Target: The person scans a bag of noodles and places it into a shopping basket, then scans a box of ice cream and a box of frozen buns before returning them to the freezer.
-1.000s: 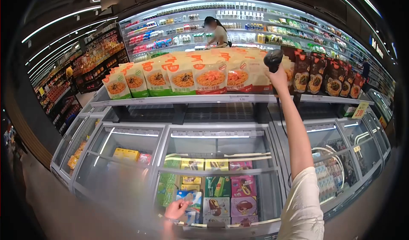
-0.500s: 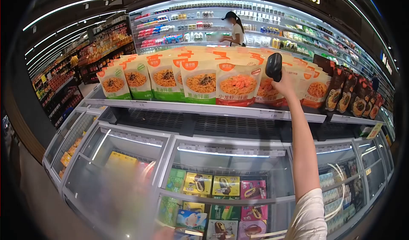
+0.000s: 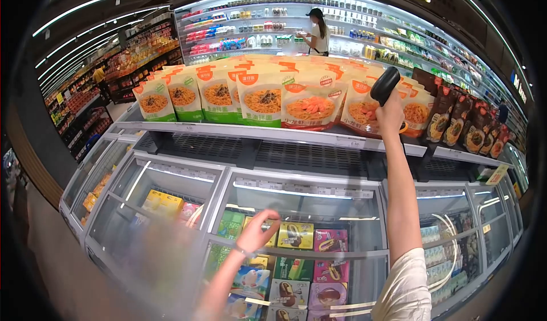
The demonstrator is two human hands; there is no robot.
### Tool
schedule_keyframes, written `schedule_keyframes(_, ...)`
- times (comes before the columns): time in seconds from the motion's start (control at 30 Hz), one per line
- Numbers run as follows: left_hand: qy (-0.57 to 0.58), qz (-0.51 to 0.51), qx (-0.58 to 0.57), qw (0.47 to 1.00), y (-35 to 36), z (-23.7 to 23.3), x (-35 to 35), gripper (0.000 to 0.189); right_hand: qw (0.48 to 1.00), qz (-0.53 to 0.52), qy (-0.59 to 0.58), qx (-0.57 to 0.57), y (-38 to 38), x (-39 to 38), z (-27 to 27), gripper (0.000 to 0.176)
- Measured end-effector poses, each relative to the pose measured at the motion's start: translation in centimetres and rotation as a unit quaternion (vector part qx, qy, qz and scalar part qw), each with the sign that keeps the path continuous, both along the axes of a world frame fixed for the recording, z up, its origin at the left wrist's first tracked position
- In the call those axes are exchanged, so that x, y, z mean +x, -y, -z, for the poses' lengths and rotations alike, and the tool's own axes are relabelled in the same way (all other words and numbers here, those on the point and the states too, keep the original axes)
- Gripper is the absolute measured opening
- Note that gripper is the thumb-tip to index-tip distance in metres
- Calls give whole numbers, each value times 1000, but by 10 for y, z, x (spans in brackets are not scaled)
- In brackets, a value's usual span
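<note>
Scanner (image 3: 385, 85): smooth black plastic, slight sheen; noodle pouches (image 3: 261, 100): satin plastic-like film, creased; freezer lids (image 3: 302, 207) looked like glossy clear glass, frames smooth grey; sleeve (image 3: 405, 284) was matt, wrinkled pale cloth.

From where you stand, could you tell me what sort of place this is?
Probably a supermarket: glass-topped grey freezers hold colourful cardboard boxes, cream-coloured noodle pouches line the pale-edged ledge above, and brightly lit shelves of packaged goods stand behind.
</note>
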State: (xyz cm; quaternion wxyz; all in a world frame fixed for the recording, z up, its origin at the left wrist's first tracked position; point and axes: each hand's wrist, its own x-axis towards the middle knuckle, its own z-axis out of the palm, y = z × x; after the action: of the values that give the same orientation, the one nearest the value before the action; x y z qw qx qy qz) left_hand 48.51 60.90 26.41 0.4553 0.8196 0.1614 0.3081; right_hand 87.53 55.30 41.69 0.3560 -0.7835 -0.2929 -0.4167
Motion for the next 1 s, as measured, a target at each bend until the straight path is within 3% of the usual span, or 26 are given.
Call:
schedule_keyframes(0.07,42,2,144,989,-20,-12,51,22,1000,11,-13,27,14,-2,-17,44)
schedule_keyframes(0.17,109,-6,47,993,-19,-8,80,32,997,1,-19,71,49,-8,-41,42)
schedule_keyframes(0.27,84,-25,-52,995,19,-1,83,41,994,-56,36,91,90,-29,-60,41)
schedule_keyframes(0.3,66,-21,-41,997,31,0,85,56,992,-79,28,91,102,-43,-64,42)
schedule_keyframes(0.5,153,-27,97,983,100,-54,88,93,980,-187,71,-5,175,-131,-44,53)
schedule_keyframes(0.53,183,-13,72,980,114,-62,88,87,977,-207,46,-10,189,-155,-39,53)
schedule_keyframes(0.6,138,79,-24,987,138,-64,86,67,967,-256,-12,-15,216,-188,-24,51)
schedule_keyframes(0.63,130,163,-74,975,147,-52,83,51,965,-258,-36,-4,229,-206,-18,51)
schedule_keyframes(0.8,78,117,-174,975,212,-37,32,48,937,-273,-205,72,282,-253,-3,51)
schedule_keyframes(0.87,57,116,-195,972,222,-18,11,50,897,-290,-312,114,301,-254,16,39)
schedule_keyframes(0.9,126,79,-159,976,234,-14,2,36,856,-332,-366,153,312,-257,29,35)
schedule_keyframes(0.93,142,86,-207,964,240,-6,-9,38,807,-371,-417,190,322,-263,41,32)
schedule_keyframes(1.0,178,93,-298,933,242,17,-31,42,810,-377,-411,181,340,-282,66,25)
